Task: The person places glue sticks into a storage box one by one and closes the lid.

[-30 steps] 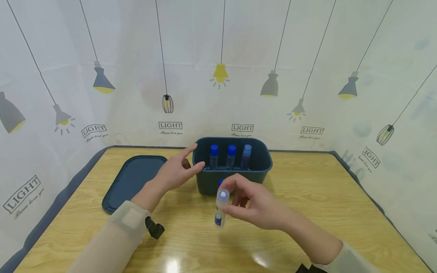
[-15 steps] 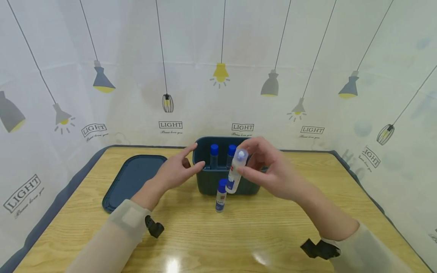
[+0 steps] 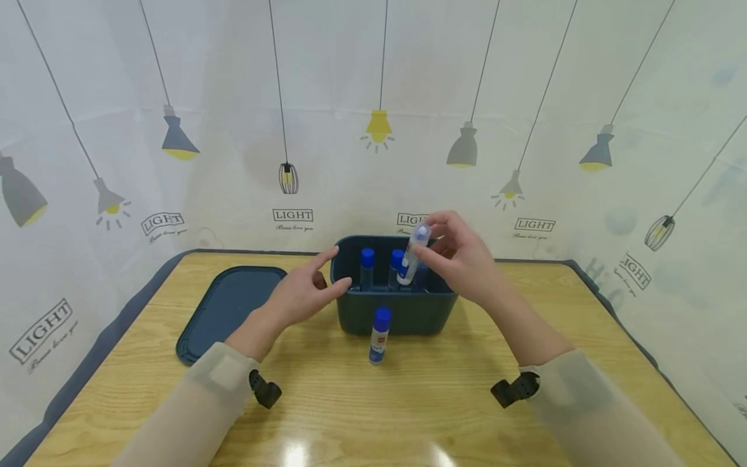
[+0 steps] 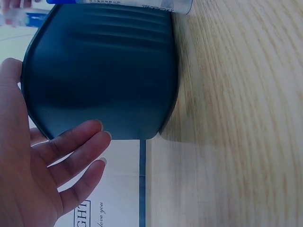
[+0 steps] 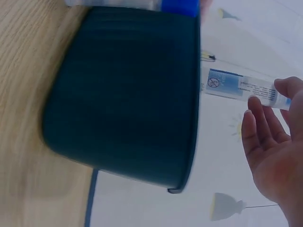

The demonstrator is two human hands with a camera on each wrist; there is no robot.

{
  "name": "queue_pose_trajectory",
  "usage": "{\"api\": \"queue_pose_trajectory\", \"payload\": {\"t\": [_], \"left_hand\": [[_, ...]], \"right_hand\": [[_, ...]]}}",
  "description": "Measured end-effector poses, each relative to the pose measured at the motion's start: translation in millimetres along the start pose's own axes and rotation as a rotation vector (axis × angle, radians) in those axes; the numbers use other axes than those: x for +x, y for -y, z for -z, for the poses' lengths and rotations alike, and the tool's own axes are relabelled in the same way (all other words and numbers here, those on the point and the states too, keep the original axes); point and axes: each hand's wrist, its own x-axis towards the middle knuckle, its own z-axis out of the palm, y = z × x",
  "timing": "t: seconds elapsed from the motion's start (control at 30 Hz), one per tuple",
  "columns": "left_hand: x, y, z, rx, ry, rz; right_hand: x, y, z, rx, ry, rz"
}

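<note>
My right hand pinches a clear liquid-glue bottle between thumb and fingers, tilted over the dark teal bin. In the right wrist view this labelled bottle is beyond the bin's rim. My left hand rests at the bin's left end, thumb and index finger spread along the rim, its other fingers loose beside the wall in the left wrist view. Two blue-capped glue bottles stand upright inside. A third, farther right, is mostly hidden behind the held bottle and right hand. Another blue-capped glue bottle stands before the bin.
A dark teal lid lies flat on the wooden table, left of the bin and partly behind my left forearm. Close behind the table hangs a white cloth printed with lamps. Each wrist wears a black strap.
My right hand has lifted the glue bottle from in front of the bin, up and to the right, over the bin's opening. The left hand has stayed at the rim.
</note>
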Motion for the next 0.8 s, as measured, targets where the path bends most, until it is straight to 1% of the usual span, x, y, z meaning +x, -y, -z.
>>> {"api": "queue_pose_trajectory", "payload": {"t": [0.1,0.23,0.53,0.63,0.8], "left_hand": [[0.3,0.6,-0.8,-0.001,-0.005,0.000],[0.8,0.1,-0.9,-0.002,-0.005,-0.004],[1.8,-0.1,0.4,-0.005,0.000,-0.006],[1.5,-0.4,0.3,-0.006,0.000,-0.003],[1.0,1.3,0.6,-0.003,0.008,-0.006]], "right_hand": [[6,-10,-9,-0.016,0.029,-0.040],[14,-17,-21,-0.007,0.070,-0.074],[29,-25,-47,-0.028,0.130,-0.092],[32,-25,-53,-0.035,0.150,-0.100],[35,-24,-61,-0.079,0.192,-0.100]]}}
